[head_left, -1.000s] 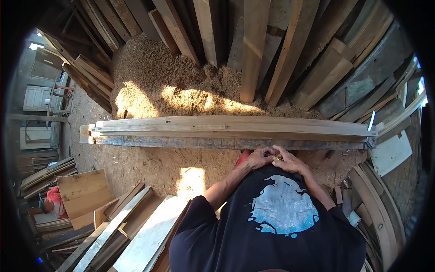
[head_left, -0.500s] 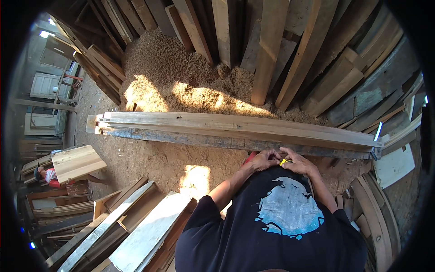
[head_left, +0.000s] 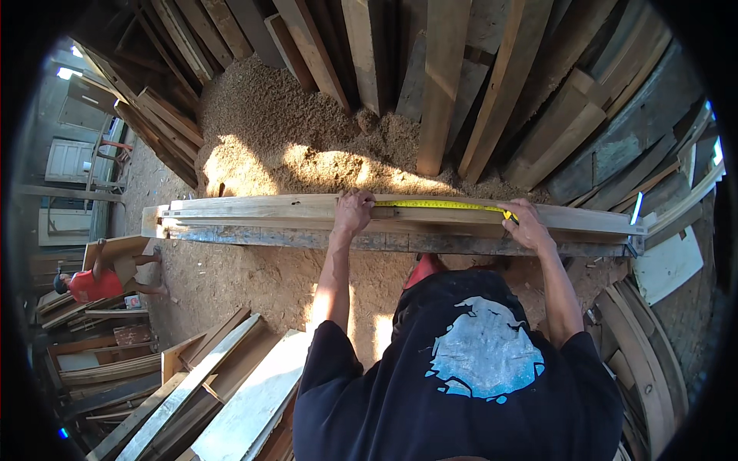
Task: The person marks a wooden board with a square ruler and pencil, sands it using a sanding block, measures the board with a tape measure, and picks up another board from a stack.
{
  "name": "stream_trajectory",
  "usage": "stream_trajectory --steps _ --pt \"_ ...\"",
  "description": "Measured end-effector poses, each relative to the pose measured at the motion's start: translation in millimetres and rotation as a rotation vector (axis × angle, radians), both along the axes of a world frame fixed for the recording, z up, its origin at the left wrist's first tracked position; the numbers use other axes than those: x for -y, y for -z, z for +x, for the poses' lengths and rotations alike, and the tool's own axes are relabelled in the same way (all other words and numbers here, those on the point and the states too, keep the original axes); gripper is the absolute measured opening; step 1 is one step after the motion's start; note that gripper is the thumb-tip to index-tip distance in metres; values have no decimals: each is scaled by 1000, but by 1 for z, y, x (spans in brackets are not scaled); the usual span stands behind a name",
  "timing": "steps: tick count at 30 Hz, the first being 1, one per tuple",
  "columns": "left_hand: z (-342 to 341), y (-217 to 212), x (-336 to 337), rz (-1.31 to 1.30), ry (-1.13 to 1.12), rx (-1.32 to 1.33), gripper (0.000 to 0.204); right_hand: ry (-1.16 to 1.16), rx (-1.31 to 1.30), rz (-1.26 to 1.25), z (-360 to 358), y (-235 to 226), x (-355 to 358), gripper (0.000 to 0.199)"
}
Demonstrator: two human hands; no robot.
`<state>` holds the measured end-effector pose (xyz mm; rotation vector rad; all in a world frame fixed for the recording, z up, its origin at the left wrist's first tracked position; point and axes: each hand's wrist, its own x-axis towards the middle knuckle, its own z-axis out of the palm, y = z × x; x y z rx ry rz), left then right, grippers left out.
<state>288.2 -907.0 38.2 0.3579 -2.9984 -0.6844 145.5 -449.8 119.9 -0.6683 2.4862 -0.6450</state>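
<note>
1. left hand (head_left: 352, 211) presses down on the long plank (head_left: 269, 209), fingers curled over its far edge, pinning the yellow tape measure (head_left: 438, 204).
2. right hand (head_left: 526, 223) pinches the tape's other end against the plank.
3. the tape lies stretched along the plank's top between both hands.
4. sawdust pile (head_left: 307, 131) sits behind.

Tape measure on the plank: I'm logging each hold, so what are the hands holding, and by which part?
A yellow tape measure, stretched along the plank. The left hand pins its end; the right hand holds the case end.
</note>
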Motion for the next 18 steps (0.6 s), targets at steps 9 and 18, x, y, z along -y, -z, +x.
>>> stream_trajectory --steps 9,18 --pt "1 19 15 227 -78 177 17 6 16 23 1 15 19 47" --pt "6 17 14 486 -125 -77 16 -20 -2 -59 5 1 47 42"
